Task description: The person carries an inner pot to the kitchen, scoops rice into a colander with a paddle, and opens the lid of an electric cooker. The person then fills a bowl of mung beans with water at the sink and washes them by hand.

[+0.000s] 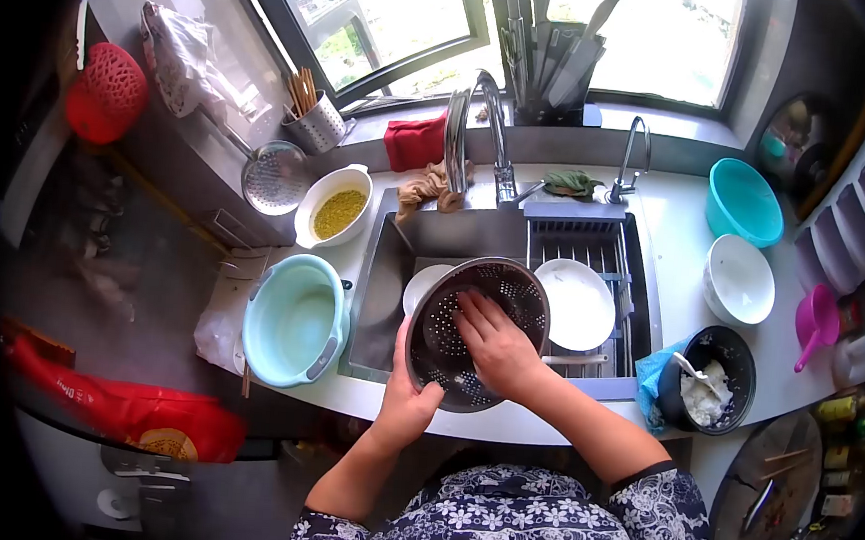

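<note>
Holds a dark perforated colander [516, 288] over the sink [475, 231], tilted, with the bowl side facing up toward the head camera. Pinches its near left edge with the left hand [409, 405], thumb over the rim and fingers along the outside. Reaches inside with the right hand [495, 347], fingers stretched out and lying nearly side by side against the perforated wall; cannot tell whether anything small lies under them. Below and partly hidden by the colander, a small white bowl [423, 287] in the sink; just to the right, a round white dish [574, 305] on the grey drying rack [604, 257]. Behind, a curved tap [501, 164], a crumpled brown cloth [428, 191], a red cloth [413, 143], a green leafy bundle [569, 184] and a thin second tap [636, 164]. Across the glossy white counter [678, 227], to the left, a pale mint basin [295, 301] and a handled white dish [305, 223] of yellow-green bits; to the right, a turquoise basin [744, 196], a white bowl [740, 276] and a black pot [744, 360] with white lumpy food and a pale utensil. Farther out, bright windows [390, 16] above a grey sill, knives [577, 64] in a dark block, a red basket [107, 97] by the left wall, a red bag [156, 416] lower down, and a round board [765, 464] at the lower right.
</note>
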`<state>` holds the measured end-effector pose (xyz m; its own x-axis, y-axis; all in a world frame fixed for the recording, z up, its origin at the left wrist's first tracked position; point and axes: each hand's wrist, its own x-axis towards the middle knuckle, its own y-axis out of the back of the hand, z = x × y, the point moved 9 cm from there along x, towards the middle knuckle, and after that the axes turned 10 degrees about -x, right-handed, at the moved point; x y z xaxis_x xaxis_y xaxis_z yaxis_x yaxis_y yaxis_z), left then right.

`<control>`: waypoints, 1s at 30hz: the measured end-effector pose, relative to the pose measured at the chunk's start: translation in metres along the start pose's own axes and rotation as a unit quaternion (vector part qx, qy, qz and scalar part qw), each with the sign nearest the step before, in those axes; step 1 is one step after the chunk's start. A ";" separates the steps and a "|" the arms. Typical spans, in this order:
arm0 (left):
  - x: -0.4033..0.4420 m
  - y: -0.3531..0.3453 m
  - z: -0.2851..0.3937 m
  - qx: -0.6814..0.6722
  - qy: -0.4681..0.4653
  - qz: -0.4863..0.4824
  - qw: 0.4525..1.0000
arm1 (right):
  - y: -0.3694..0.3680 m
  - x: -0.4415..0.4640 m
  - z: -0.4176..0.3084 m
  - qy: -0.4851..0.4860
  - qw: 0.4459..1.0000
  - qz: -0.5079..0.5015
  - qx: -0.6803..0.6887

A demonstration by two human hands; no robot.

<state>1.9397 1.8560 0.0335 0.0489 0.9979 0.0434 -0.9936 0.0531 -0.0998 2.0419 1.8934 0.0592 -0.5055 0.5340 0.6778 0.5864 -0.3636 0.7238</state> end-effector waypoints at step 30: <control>0.045 0.047 0.013 0.204 -0.148 0.038 0.967 | 0.039 -0.064 0.046 -0.219 0.974 0.017 0.050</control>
<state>1.8942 1.9031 0.0436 0.0031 0.9403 0.3403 -0.9537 -0.0995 0.2837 2.1262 1.8804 0.0381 -0.1793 0.8058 0.5644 0.6676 -0.3217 0.6714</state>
